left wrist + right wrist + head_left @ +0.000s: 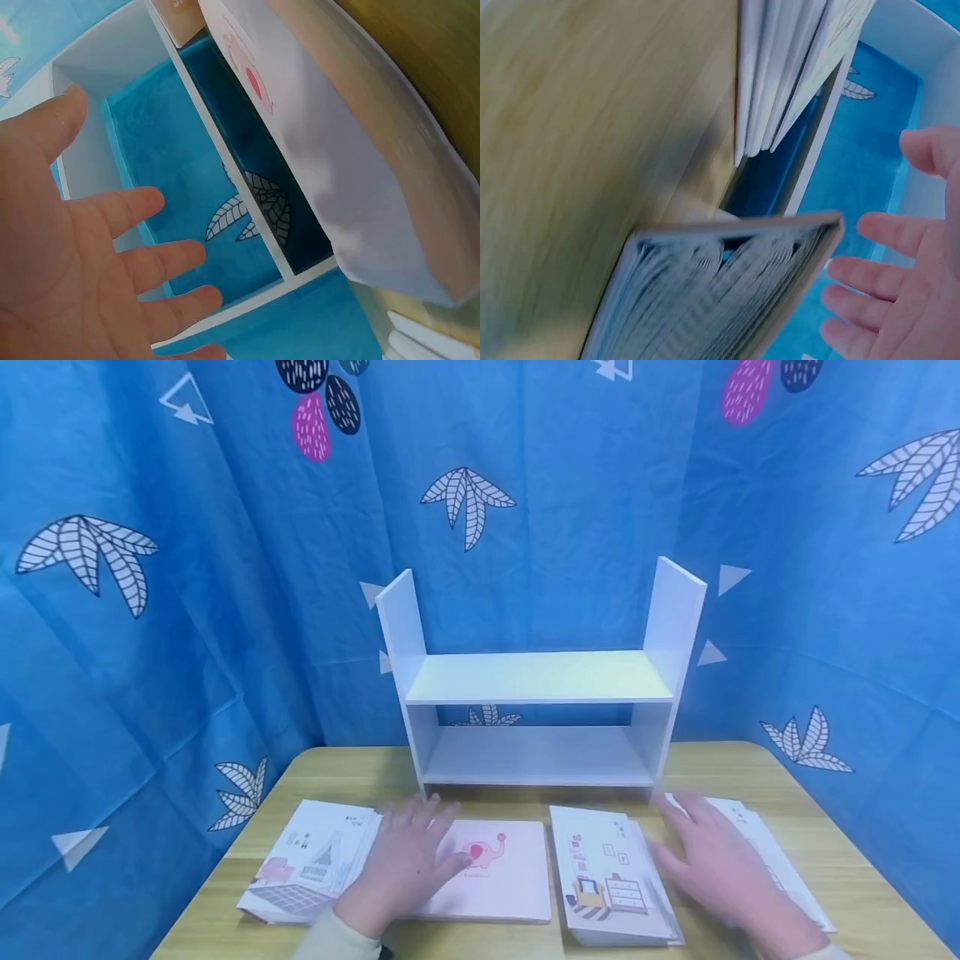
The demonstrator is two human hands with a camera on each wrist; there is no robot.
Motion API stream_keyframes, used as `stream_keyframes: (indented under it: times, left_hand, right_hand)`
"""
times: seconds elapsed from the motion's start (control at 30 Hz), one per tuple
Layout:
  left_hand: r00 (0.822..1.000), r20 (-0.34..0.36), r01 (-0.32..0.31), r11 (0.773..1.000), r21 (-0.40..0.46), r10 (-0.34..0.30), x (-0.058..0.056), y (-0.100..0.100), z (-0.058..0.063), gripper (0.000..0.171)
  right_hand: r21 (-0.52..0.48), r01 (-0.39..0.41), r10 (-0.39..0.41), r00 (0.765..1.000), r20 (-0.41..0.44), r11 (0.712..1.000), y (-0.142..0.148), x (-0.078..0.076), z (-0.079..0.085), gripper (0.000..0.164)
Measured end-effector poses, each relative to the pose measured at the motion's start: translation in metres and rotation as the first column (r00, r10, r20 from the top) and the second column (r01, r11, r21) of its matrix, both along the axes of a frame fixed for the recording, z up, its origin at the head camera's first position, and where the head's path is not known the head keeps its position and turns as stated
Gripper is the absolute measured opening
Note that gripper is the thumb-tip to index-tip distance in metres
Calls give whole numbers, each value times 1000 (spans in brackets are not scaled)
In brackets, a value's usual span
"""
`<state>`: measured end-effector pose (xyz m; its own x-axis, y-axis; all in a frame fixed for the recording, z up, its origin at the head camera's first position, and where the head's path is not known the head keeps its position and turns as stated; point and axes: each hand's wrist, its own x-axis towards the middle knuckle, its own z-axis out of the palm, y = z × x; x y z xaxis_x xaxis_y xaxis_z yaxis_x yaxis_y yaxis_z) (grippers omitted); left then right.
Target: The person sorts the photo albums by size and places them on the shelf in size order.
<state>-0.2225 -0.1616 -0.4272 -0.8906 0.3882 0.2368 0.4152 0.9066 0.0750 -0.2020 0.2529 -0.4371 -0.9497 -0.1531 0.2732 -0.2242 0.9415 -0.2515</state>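
Four stacks of booklets lie on the wooden table [337, 768], head view: left-end stack [303, 856], elephant stack [495, 885], armchair stack [611, 881], right-end stack [757, 835]. White shelf [540, 677] upright behind them. Left hand [408, 852] spread across the elephant stack's near-left part and the left-end stack's edge. Right hand [716, 860], blurred, over the gap between armchair stack and right-end stack, partly hiding the latter. Contact: cannot tell from here.

Progress, my reading: stacks are laid out side by side, none on the shelf's boards. Handling seems at a start or a pause; any lifting or rearranging is left to do.

Left wrist view: palm and fingers bare, fingers fanned apart, pinching nothing. Elephant cover and thick page edge beyond; shelf frame alongside.

Right wrist view: fingers extended, slightly apart, thumb clear of them, no booklet in grasp. Page edges of one stack near the fingertips, another farther up. Which is which, uncertain.
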Motion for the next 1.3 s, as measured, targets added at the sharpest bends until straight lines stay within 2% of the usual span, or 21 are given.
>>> stream_keyframes:
  times: [0.07, 0.2, 0.3, 0.43, 0.53, 0.6, 0.77, 0.9, 1.0, 1.03, 1.07, 1.13, 1.3]
  left_hand:
    - [999, 22, 27, 999, 42, -28, 0, 2, 0, 70]
    - [991, 116, 50, 992, 115, -64, 0, 7, 1, 72]
    - [982, 177, 39, 987, 154, -66, -1, 12, 1, 73]
    - [974, 218, 23, 978, 208, -69, -1, 21, -2, 75]
    - [955, 289, -14, 961, 276, -69, -2, 29, -3, 79]
    - [936, 340, -34, 941, 338, -88, -2, 35, -5, 79]
    - [872, 449, -57, 872, 487, -194, -6, 48, -12, 74]
    - [806, 517, -99, 796, 597, -287, -8, 57, -19, 66]
    - [758, 556, -151, 737, 659, -341, -8, 65, -23, 67]
    - [747, 566, -165, 727, 666, -349, -8, 68, -24, 69]
    - [739, 575, -174, 724, 667, -352, -7, 71, -24, 71]
    - [727, 595, -188, 734, 653, -343, -7, 77, -25, 73]
    - [709, 620, -201, 747, 633, -336, -5, 93, -29, 70]
  right_hand:
    - [-33, 3, -2, 1000, 29, 999, -2, -1, -1, 69]
    - [-77, -5, 9, 999, 49, 997, -6, -2, -2, 67]
    - [-109, 5, 5, 996, 89, 994, -9, -3, -2, 66]
    - [-164, 34, -3, 983, 183, 986, -14, -5, -2, 66]
    - [-206, 61, -9, 970, 245, 977, -17, -6, -2, 70]
    - [-232, 80, -13, 960, 279, 969, -18, -8, -3, 73]
    - [-310, 122, -1, 932, 363, 943, -20, -10, -6, 83]
    - [-357, 149, 15, 909, 418, 922, -22, -11, -8, 87]
    - [-382, 165, 19, 901, 434, 909, -24, -12, -9, 85]
    - [-390, 167, 21, 900, 434, 906, -26, -12, -10, 84]
    - [-397, 173, 20, 899, 438, 901, -27, -12, -10, 83]
    - [-400, 180, 18, 896, 443, 899, -30, -13, -11, 82]
    - [-402, 192, 20, 885, 466, 895, -33, -14, -14, 82]
